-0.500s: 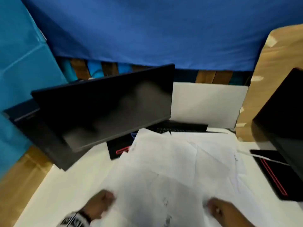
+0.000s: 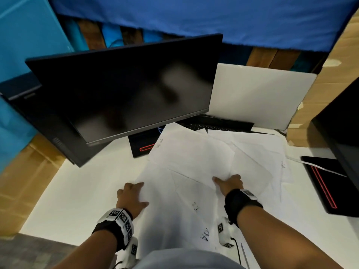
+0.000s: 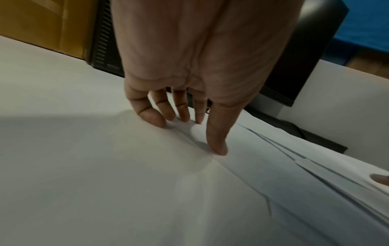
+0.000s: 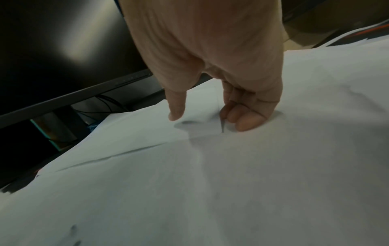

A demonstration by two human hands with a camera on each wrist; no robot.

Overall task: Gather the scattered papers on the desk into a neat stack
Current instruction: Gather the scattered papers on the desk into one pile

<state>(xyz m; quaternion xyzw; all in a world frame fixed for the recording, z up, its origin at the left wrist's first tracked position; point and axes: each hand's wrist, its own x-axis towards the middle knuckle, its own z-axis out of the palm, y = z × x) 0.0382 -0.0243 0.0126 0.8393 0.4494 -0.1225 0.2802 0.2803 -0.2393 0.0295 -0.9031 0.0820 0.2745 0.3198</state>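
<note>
- Papers (image 2: 204,162) lie in a loose overlapping fan on the white desk (image 2: 77,191), edges at all angles, no stack yet.
- The spread runs from the near desk edge away toward the monitor (image 2: 124,88) & keyboard (image 2: 217,125); far corners touch or overlap the keyboard, one sheet laps onto the black pad (image 2: 328,183) at right.
- Left hand (image 2: 131,197) sits at the left border of the pile. In the wrist view its fingers (image 3: 151,116) are fairly straight, tips pressing down on paper, thumb too. Holding nothing.
- Right hand (image 2: 230,183) is planted farther in, mid-pile. Its fingers (image 4: 246,119) are curled under, knuckle side pushing into the top sheet, thumb pointing down. Whether an edge is pinched: can't tell.
- Key relation: bulk of the paper lies ahead & to the right of both hands, long axis near-to-far w/ a lean to the right. Right hand is nearer the strays by the pad.
- My read: sweep inward from both flanks, left holding the border while right drags sheets back.
- Risk: top sheets slide or crease rather than square up.
</note>
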